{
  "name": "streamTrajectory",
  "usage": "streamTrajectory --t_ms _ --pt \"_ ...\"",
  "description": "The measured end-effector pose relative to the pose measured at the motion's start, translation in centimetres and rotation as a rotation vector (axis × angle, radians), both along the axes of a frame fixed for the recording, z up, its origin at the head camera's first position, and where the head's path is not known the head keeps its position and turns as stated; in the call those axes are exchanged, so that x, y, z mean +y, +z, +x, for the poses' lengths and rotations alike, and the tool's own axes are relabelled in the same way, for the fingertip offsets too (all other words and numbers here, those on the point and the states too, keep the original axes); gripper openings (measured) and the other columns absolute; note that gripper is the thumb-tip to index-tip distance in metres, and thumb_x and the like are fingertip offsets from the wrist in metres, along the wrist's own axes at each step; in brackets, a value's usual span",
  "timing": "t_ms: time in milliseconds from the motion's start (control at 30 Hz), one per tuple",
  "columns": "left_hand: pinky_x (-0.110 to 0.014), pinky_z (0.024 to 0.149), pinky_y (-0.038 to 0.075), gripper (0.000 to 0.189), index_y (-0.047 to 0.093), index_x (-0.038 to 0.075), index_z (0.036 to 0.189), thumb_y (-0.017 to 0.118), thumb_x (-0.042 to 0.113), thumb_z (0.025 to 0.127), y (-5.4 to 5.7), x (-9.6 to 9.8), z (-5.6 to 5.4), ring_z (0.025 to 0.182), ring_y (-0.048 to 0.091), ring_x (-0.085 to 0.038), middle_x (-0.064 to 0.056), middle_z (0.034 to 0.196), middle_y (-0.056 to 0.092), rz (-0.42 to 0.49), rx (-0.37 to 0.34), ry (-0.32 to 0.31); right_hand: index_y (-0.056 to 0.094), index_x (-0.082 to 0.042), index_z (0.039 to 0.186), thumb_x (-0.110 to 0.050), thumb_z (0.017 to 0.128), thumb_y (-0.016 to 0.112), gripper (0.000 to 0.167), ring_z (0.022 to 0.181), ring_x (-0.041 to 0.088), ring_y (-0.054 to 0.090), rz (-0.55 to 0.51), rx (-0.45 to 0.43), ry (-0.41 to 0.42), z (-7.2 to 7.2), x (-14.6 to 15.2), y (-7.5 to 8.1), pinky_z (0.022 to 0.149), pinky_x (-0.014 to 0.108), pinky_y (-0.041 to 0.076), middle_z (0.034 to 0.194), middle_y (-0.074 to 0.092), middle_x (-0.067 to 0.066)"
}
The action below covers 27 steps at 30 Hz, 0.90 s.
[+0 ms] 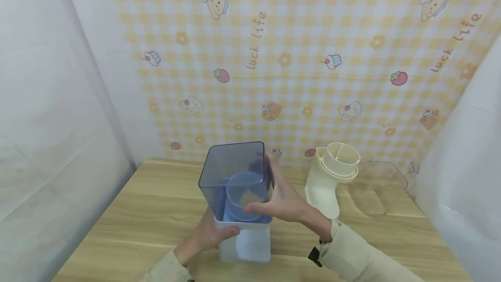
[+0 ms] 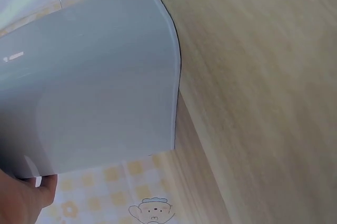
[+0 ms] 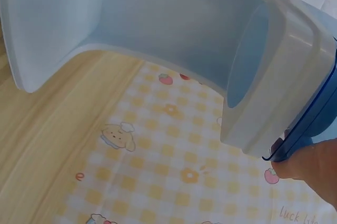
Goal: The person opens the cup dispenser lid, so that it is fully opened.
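Observation:
A see-through blue-grey square container [image 1: 231, 160] sits on top of a pale curved stand [image 1: 254, 245]. A round blue collar shows through its walls. My left hand [image 1: 209, 232] holds the stand by its upper left side, thumb in front; its other fingers are mostly hidden behind. The right hand [image 1: 283, 197] grips the container low on its right side, thumb across the front. In the right wrist view, the stand [image 3: 168, 18] is hollow below with a round opening, and the right thumb [image 3: 310, 168] presses the blue rim. The stand's smooth side [image 2: 95, 92] fills much of the left wrist view.
A cream curved stand [image 1: 322, 190] with a round collar stands to the right on the wooden table [image 1: 156, 212]. Beside it lies a clear plastic piece [image 1: 375, 199]. A checked cloth [image 1: 305, 77] hangs behind, with white sheets on both sides.

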<state>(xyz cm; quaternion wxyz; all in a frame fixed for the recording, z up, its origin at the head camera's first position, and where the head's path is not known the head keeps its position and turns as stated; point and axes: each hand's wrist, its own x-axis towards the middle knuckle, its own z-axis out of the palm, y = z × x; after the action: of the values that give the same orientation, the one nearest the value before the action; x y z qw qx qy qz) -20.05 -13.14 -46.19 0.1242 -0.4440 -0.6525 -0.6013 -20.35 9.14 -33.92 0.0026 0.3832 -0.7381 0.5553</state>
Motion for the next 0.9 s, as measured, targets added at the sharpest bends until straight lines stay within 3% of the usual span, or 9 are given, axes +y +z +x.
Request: streamTrajectory --t_ms 200,467,567,733,900 --pt "-0.034 0.095 0.054 0.065 0.038 0.002 0.141 0.073 0.023 0.091 0.2 0.2 0.0 0.109 0.066 -0.018 -0.012 0.123 0.064 0.021 -0.006 -0.035 0.016 -0.031 0.156 -0.046 0.074 0.087 0.11 0.134 0.026 0.042 -0.034 -0.026 0.027 -0.3 -0.1 0.0 0.107 0.029 0.043 0.146 0.04 0.003" --pt "-0.033 0.098 0.053 0.068 0.037 0.003 0.143 0.074 0.026 0.09 0.1 0.1 0.2 0.112 0.064 -0.017 -0.01 0.126 0.062 0.021 -0.023 -0.006 0.02 -0.029 0.155 -0.049 0.073 0.087 0.108 0.132 0.025 0.043 -0.038 -0.017 0.024 -0.5 -0.2 0.6 0.107 0.031 0.043 0.145 0.042 0.004" --pt "-0.033 0.102 0.05 0.081 0.028 0.001 0.148 0.076 0.029 0.088 -0.1 0.1 0.1 0.117 0.061 -0.02 -0.013 0.133 0.056 0.03 -0.024 0.013 0.017 -0.023 0.157 -0.054 0.074 0.084 0.112 0.131 0.026 0.044 -0.093 -0.02 0.025 -0.6 -0.2 1.6 0.108 0.03 0.042 0.144 0.042 0.012" --pt "-0.031 0.109 0.044 0.107 0.005 -0.001 0.155 0.077 0.038 0.086 -0.1 0.0 -0.2 0.125 0.053 -0.024 -0.019 0.145 0.043 0.054 -0.01 0.058 0.024 -0.006 0.152 -0.067 0.075 0.076 0.111 0.122 0.02 0.052 -0.19 0.002 -0.068 -1.4 0.3 3.2 0.102 0.024 0.046 0.137 0.048 0.023" --pt "-0.028 0.111 0.04 0.11 0.005 0.003 0.157 0.077 0.045 0.085 -0.2 -0.1 -0.3 0.127 0.052 -0.027 -0.017 0.148 0.04 0.024 -0.014 0.093 0.03 -0.003 0.146 -0.07 0.075 0.074 0.107 0.119 0.015 0.055 -0.258 0.016 -0.08 -2.8 0.9 4.1 0.101 0.023 0.047 0.133 0.05 0.02"
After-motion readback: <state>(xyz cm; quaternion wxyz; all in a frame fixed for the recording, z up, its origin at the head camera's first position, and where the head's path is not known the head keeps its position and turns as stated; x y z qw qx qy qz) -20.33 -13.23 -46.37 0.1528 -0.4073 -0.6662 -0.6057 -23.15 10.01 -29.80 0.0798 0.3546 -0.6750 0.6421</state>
